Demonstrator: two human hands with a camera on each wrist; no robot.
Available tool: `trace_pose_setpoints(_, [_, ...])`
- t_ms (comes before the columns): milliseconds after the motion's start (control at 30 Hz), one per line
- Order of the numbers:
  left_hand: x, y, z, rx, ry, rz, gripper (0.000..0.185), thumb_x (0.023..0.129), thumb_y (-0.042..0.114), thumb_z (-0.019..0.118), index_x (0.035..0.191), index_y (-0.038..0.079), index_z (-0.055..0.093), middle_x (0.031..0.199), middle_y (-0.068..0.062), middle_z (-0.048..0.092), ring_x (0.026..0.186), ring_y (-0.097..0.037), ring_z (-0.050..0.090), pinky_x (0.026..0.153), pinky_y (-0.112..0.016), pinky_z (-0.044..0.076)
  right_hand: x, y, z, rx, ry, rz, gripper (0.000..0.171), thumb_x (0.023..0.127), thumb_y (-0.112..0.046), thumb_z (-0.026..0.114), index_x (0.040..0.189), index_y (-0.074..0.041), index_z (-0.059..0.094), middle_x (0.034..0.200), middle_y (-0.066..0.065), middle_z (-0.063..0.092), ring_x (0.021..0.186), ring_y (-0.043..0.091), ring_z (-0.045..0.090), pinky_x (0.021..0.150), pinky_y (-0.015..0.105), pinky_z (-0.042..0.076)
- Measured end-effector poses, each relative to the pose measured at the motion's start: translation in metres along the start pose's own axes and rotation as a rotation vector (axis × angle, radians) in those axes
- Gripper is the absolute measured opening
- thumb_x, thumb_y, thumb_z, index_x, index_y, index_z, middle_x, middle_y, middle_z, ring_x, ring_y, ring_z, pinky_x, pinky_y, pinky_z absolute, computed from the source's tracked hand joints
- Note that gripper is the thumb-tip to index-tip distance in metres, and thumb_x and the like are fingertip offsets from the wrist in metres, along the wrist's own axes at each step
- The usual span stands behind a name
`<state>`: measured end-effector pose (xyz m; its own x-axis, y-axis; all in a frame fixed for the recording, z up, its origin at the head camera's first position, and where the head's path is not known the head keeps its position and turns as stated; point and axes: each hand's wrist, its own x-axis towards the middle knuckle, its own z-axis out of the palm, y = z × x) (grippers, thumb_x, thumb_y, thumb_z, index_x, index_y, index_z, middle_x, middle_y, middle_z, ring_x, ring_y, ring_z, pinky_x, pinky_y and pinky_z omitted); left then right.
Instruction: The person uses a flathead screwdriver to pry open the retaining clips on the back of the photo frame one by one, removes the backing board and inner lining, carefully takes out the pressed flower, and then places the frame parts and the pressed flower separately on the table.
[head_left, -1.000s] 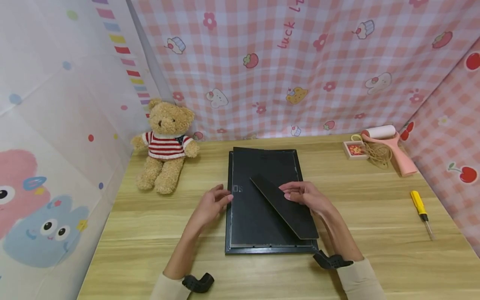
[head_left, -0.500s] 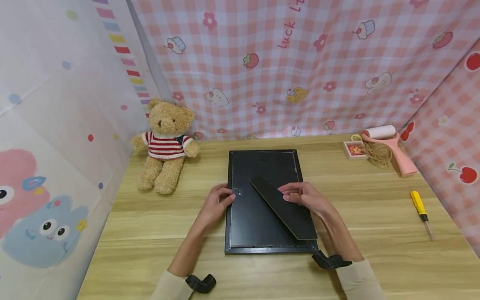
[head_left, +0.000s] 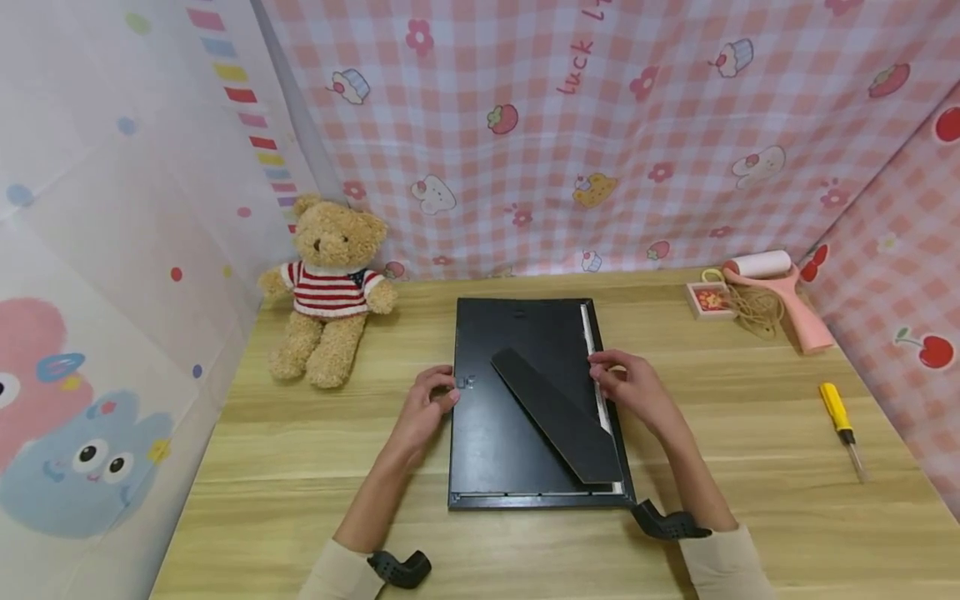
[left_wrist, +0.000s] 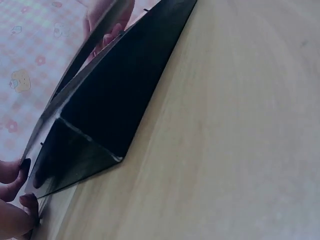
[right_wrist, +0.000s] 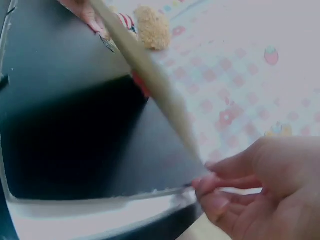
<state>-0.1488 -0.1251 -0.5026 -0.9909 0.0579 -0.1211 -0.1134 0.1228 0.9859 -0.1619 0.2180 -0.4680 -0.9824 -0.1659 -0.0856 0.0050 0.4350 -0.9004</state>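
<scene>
Flat between both hands, picture frame [head_left: 525, 417], left hand [head_left: 427, 408], right hand [head_left: 637, 392].

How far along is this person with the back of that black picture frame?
The picture frame already lies face down with its stand flap sticking up. The left hand pinches a clip at the left edge, while the right hand lifts the backing board's right edge, baring a white strip. The board is not yet out.
</scene>
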Motion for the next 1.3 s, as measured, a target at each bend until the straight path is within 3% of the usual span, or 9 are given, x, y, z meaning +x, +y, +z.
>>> trace_pose_setpoints(267, [0.001, 0.0, -0.002, -0.019, 0.027, 0.014, 0.022, 0.102, -0.008, 0.06, 0.118, -0.022, 0.063, 0.156, -0.032, 0.051, 0.153, -0.047, 0.041, 0.133, -0.054, 0.022, -0.006, -0.016, 0.01, -0.318, -0.02, -0.05, 0.033, 0.107, -0.001, 0.065, 0.133, 0.02, 0.063, 0.093, 0.019, 0.072, 0.069, 0.016, 0.066, 0.058, 0.023, 0.046])
trace_pose_setpoints(433, [-0.004, 0.002, -0.006, 0.203, 0.067, 0.147, 0.017, 0.103, -0.009, 0.059, 0.114, -0.019, 0.066, 0.143, -0.033, 0.057, 0.137, -0.049, 0.055, 0.123, -0.06, 0.04, -0.009, -0.014, 0.021, -0.388, -0.018, -0.15, 0.036, 0.106, 0.004, 0.064, 0.137, 0.022, 0.062, 0.087, 0.016, 0.072, 0.07, 0.015, 0.062, 0.061, 0.026, 0.048])
trace_pose_setpoints(600, [0.011, -0.03, -0.02, 0.452, 0.143, 0.31, 0.025, 0.114, 0.014, 0.056, 0.121, -0.005, 0.07, 0.104, -0.013, 0.072, 0.089, -0.023, 0.068, 0.082, -0.037, 0.058, -0.012, -0.017, 0.028, -0.388, 0.087, -0.278, 0.037, 0.106, 0.006, 0.062, 0.14, 0.021, 0.062, 0.088, 0.014, 0.066, 0.072, 0.015, 0.053, 0.063, 0.027, 0.044])
trace_pose_setpoints(767, [0.014, -0.021, -0.019, 0.541, 0.116, 0.304, 0.046, 0.119, 0.028, 0.045, 0.138, -0.006, 0.069, 0.117, -0.019, 0.08, 0.107, -0.028, 0.076, 0.094, -0.046, 0.063, -0.019, -0.035, 0.016, -0.313, 0.083, -0.234, 0.039, 0.109, 0.004, 0.06, 0.144, 0.02, 0.059, 0.084, 0.011, 0.059, 0.067, 0.012, 0.05, 0.057, 0.024, 0.041])
trace_pose_setpoints(800, [0.005, -0.002, -0.015, 0.557, 0.091, 0.286, 0.046, 0.119, 0.025, 0.044, 0.143, -0.007, 0.066, 0.116, -0.021, 0.08, 0.106, -0.028, 0.077, 0.095, -0.047, 0.063, -0.02, -0.036, 0.012, -0.312, 0.074, -0.222, 0.039, 0.109, 0.004, 0.06, 0.144, 0.02, 0.059, 0.083, 0.011, 0.06, 0.066, 0.012, 0.051, 0.057, 0.024, 0.041])
trace_pose_setpoints(900, [0.021, -0.017, 0.0, 0.583, 0.01, 0.291, 0.052, 0.12, 0.029, 0.042, 0.15, -0.008, 0.061, 0.099, -0.015, 0.078, 0.091, -0.02, 0.073, 0.089, -0.04, 0.062, -0.026, -0.034, -0.008, -0.319, 0.043, -0.182, 0.04, 0.109, 0.004, 0.059, 0.145, 0.022, 0.056, 0.084, 0.011, 0.063, 0.066, 0.011, 0.052, 0.058, 0.024, 0.042])
trace_pose_setpoints(1000, [0.022, -0.01, 0.024, 0.593, -0.069, 0.298, 0.051, 0.119, 0.027, 0.043, 0.15, -0.01, 0.06, 0.08, -0.004, 0.064, 0.073, -0.015, 0.059, 0.074, -0.032, 0.055, -0.035, -0.028, -0.03, -0.322, 0.019, -0.129, 0.042, 0.11, 0.002, 0.058, 0.147, 0.023, 0.054, 0.082, 0.009, 0.062, 0.065, 0.009, 0.05, 0.058, 0.025, 0.041])
trace_pose_setpoints(1133, [0.031, -0.02, 0.06, 0.601, -0.15, 0.303, 0.045, 0.119, 0.027, 0.044, 0.142, -0.003, 0.067, 0.078, -0.001, 0.064, 0.068, -0.011, 0.057, 0.061, -0.03, 0.052, -0.05, -0.018, -0.06, -0.361, 0.003, -0.067, 0.044, 0.112, -0.002, 0.057, 0.148, 0.023, 0.051, 0.082, 0.01, 0.06, 0.064, 0.011, 0.048, 0.056, 0.027, 0.039])
trace_pose_setpoints(1300, [0.018, 0.007, 0.109, 0.628, -0.224, 0.333, 0.037, 0.117, 0.021, 0.049, 0.133, -0.003, 0.072, 0.082, -0.005, 0.07, 0.066, -0.014, 0.061, 0.066, -0.033, 0.057, -0.071, 0.0, -0.097, -0.486, 0.013, -0.019, 0.045, 0.112, -0.003, 0.059, 0.146, 0.025, 0.051, 0.103, 0.03, 0.073, 0.076, 0.021, 0.063, 0.06, 0.024, 0.047])
